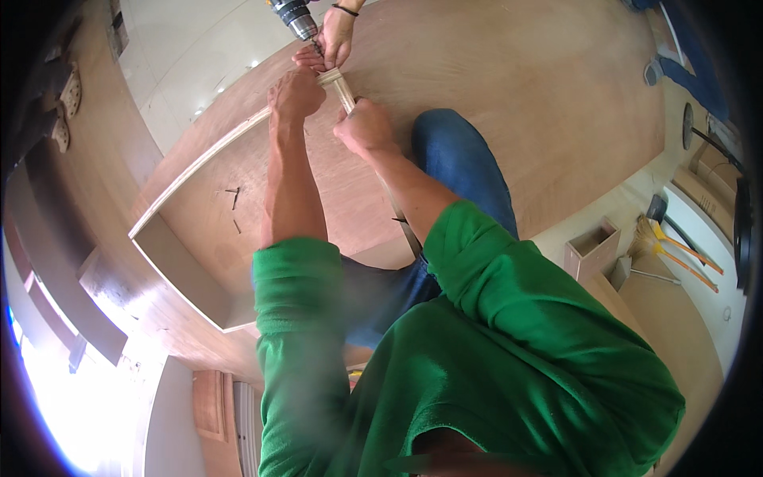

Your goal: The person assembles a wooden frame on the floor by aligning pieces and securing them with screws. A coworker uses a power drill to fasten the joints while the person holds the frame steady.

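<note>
My left hand [298, 93] is closed on the long side panel of a wooden box frame [211, 151], beside its far corner. My right hand [367, 127] wraps round the adjoining panel [344, 93], a little nearer to me. Just beyond that corner, a co-worker's hand [337, 36] reaches in from the top with fingers close to the joint. A power drill [296, 17] comes down there too, its bit pointing toward the corner; whether the tip touches the wood is hidden by fingers. My jeans-clad knee [461, 151] is beside my right forearm.
Small dark screws [233, 193] lie on the plywood sheet [540, 87] inside the frame. To the right are a small open wooden box [592, 245], a broom [648, 238] and a co-worker's leg [691, 83]. Stacked boards [48, 270] stand at left.
</note>
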Demonstrator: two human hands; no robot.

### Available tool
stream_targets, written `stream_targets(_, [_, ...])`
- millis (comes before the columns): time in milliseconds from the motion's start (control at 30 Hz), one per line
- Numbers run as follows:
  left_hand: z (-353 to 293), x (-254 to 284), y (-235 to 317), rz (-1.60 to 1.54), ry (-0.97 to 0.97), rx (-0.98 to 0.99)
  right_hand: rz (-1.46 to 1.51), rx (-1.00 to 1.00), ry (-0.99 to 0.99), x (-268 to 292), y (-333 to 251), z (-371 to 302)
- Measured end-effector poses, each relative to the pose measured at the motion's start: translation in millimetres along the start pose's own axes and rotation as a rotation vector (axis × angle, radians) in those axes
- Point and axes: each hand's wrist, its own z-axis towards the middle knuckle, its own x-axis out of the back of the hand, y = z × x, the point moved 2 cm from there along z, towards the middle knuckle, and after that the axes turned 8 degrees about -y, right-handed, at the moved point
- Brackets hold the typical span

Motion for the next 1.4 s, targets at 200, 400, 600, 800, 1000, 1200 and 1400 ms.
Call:
stream_targets(200, [-1,1,-1,-0.042,0.006,0.023,0.039,-0.012,-0.041,-1,-1,-1])
stream_targets(400, [-6,0,1,-0.044,0.096,-0.022,0.048,-0.009,-0.031,-1,0,0])
stream_targets(600, [-6,2,1,-0.040,-0.002,0.023,0.035,0.035,-0.009,1,-2,-2])
stream_targets(800, [-8,4,3,-0.048,-0.001,0.016,-0.030,0.019,-0.037,5,-6,-4])
stream_targets(1000, [-9,4,3,-0.045,-0.022,0.047,0.021,0.040,-0.067,8,-7,-7])
stream_targets(1200, [-3,-2,0,-0.026,0.120,-0.042,-0.033,0.015,-0.021,5,-8,-3])
stream_targets(1400, [-2,-7,-3,-0.008,0.066,-0.015,-0.085,0.096,-0.006,9,-11,-10])
